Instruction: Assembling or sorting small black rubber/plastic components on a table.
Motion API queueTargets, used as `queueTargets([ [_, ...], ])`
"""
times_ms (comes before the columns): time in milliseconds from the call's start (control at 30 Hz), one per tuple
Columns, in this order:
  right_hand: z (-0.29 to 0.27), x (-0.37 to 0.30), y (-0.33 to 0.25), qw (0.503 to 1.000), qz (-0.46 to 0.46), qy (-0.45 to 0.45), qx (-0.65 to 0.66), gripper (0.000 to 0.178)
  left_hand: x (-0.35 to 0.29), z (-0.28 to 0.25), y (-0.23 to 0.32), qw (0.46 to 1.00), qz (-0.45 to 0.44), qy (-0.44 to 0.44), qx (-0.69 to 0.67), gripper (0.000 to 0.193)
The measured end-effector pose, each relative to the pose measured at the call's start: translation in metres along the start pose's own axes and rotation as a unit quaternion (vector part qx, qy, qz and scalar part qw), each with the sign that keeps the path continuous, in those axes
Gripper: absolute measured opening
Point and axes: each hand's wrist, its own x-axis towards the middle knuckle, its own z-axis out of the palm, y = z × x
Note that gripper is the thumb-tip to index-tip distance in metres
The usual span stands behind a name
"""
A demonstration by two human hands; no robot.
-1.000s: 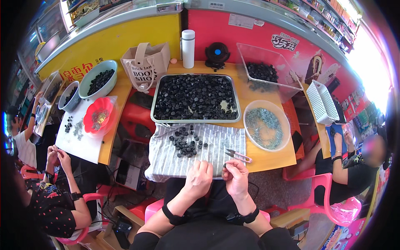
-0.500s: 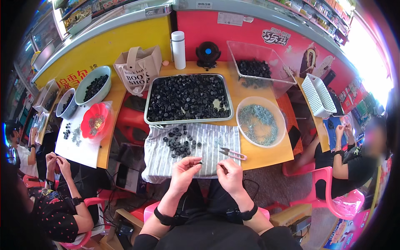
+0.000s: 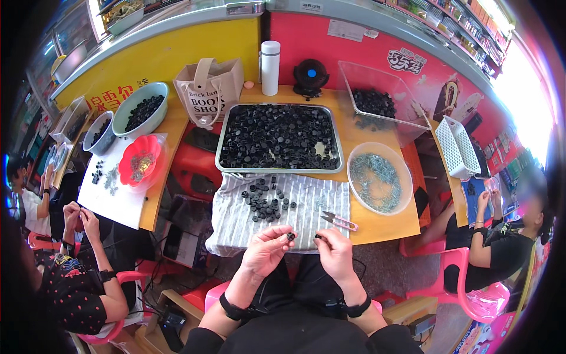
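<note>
My left hand (image 3: 266, 252) is closed in a pinch over the front edge of the striped cloth (image 3: 230, 227). Between its thumb and forefinger sits a small black round part (image 3: 290, 236), turned so a hole or recess shows. Close by on the right, my right hand (image 3: 337, 253) pinches another small black piece (image 3: 318, 236), mostly covered by the fingertips. The hands are apart. Loose black round parts (image 3: 265, 203) lie scattered on the cloth. Pink-handled thread snips (image 3: 341, 221) rest beyond my right hand.
Behind the cloth stands a metal tray (image 3: 219, 156) heaped with black parts. A round tub (image 3: 407, 194) of thin silvery pieces and a clear bin (image 3: 407, 112) are on the right. A white bottle (image 3: 270, 68), black fan (image 3: 311, 76) and tote bag (image 3: 206, 94) stand behind. People sit at both sides.
The view has shifted, so the table sits farther right. The black part in my left fingers now shows more fully, and a black piece is now visible in my right fingertips.
</note>
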Motion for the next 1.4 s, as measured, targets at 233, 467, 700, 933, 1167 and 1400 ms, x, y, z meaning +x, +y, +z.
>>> queueTargets([
  [233,0.010,-0.004,-0.051,0.983,-0.041,0.043,0.172,0.020,-0.006,0.006,-0.003,0.999,-0.021,-0.040,-0.028,0.025],
  [467,0.019,-0.002,-0.056,0.986,-0.100,0.082,0.105,0.022,-0.010,0.008,-0.007,0.997,-0.026,-0.058,-0.037,0.026],
  [700,0.018,-0.002,-0.061,0.985,-0.133,0.086,0.065,0.020,-0.011,0.011,-0.008,0.996,-0.035,-0.065,-0.045,0.025],
  [933,0.018,0.000,-0.062,0.982,-0.162,0.090,0.044,0.020,-0.012,0.021,-0.003,0.996,-0.026,-0.070,-0.040,0.023],
  [1167,0.020,-0.002,-0.062,0.983,-0.129,0.101,0.077,0.019,-0.014,0.021,-0.004,0.996,-0.028,-0.072,-0.038,0.020],
  [1400,0.019,-0.003,-0.062,0.980,-0.159,0.108,0.042,0.021,-0.013,0.024,-0.003,0.995,-0.024,-0.084,-0.041,0.018],
])
